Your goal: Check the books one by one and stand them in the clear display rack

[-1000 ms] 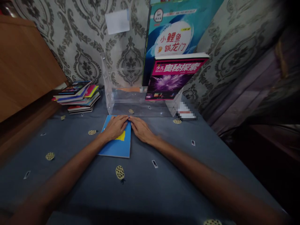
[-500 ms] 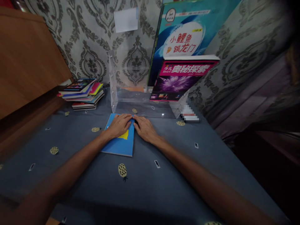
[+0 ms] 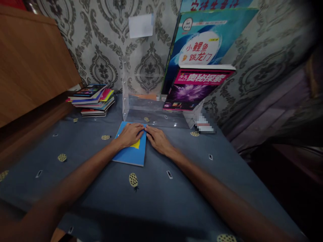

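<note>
A thin blue book [image 3: 130, 158] with a yellow patch on its cover lies flat on the patterned tablecloth. My left hand [image 3: 131, 135] rests across the upper part of this cover, fingers stretched out towards its right edge. Just beside that edge is my right hand [image 3: 158, 139], its fingertips touching or nearly touching the book and the fingertips of my left hand. The thumb of my right hand stands apart from its fingers. Whether any fingertip reaches under the book's edge is hidden.
Behind the book stands a clear acrylic rack [image 3: 156, 118]. A pink and purple book [image 3: 193, 88] leans in it, with a larger teal book [image 3: 202, 40] behind. A stack of books [image 3: 93, 101] sits at the back left. A pixelated item [image 3: 205, 123] lies at the right.
The view has tilted slightly up and shifted, showing more of the books at the back. Both hands stay at the blue book with almost the same pose.
</note>
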A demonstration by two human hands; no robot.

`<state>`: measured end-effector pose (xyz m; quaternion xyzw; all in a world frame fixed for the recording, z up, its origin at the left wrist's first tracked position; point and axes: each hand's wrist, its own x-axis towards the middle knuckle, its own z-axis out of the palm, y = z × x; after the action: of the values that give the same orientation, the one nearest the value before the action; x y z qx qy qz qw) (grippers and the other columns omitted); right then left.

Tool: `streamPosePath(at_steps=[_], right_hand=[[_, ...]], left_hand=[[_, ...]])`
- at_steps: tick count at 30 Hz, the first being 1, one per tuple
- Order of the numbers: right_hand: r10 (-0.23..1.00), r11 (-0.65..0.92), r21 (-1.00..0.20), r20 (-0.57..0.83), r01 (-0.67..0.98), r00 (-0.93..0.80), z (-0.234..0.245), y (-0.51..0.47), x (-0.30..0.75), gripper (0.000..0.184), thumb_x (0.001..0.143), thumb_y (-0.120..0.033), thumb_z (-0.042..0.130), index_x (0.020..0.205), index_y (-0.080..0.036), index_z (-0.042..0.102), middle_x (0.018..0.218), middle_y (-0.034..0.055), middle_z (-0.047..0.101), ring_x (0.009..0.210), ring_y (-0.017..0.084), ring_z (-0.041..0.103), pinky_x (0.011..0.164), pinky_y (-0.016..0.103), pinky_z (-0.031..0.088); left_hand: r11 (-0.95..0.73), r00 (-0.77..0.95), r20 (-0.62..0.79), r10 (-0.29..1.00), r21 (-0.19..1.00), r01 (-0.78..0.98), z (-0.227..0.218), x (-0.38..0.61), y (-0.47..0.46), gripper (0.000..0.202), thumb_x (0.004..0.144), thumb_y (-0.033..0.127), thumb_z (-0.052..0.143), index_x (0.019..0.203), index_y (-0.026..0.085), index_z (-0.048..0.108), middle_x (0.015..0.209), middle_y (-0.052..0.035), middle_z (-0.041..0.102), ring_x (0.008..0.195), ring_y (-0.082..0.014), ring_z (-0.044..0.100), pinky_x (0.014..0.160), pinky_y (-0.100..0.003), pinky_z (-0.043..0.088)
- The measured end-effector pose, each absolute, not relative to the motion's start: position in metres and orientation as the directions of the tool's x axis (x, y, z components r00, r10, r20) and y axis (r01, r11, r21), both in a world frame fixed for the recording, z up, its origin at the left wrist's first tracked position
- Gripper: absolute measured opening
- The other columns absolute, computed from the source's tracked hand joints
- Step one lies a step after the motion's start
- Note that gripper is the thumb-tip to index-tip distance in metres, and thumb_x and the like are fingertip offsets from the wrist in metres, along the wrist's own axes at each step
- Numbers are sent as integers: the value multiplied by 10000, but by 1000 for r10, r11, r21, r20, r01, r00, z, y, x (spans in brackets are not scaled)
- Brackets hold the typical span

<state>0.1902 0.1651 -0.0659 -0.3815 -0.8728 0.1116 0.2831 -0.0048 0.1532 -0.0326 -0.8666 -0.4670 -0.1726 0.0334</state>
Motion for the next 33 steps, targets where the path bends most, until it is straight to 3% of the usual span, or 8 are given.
streamPosePath(at_steps=[13,20,26,33], right_hand=[[678,735,-359,394,575,-621,-56,122,203,457,957,-145,433,1392,-185,567,1438,139,575,1318,250,555,1106,505,446],[687,727,-359,362,586,-630,-52,114,204,522,931,-103,431,1430,-220,527,1460,122,557,1336,238,538,1102,513,438],[627,778,-349,383,523,-678,-49,87,208,510,935,-78,416,1412,-204,545,1453,134,559,1341,241,536,1101,522,430],[635,772,-337,362,539,-682,-45,80,208,572,898,-34,439,1426,-234,533,1448,120,567,1334,244,543,1087,525,445]], left_hand=[[-726,689,242,684,125,677,-29,-26,126,400,1032,316,399,1364,162,560,1446,-119,566,1358,-218,510,1141,-429,384],[-704,669,232,706,126,699,-24,-22,121,409,1035,305,392,1361,130,567,1429,-132,579,1342,-225,526,1134,-418,395],[-754,704,289,649,115,647,-21,-23,98,369,1039,316,389,1245,166,656,1326,-103,661,1242,-222,608,1089,-426,454],[-766,708,320,629,103,634,-20,-23,86,338,1018,273,434,1237,149,659,1322,-124,661,1232,-237,621,1056,-424,503]])
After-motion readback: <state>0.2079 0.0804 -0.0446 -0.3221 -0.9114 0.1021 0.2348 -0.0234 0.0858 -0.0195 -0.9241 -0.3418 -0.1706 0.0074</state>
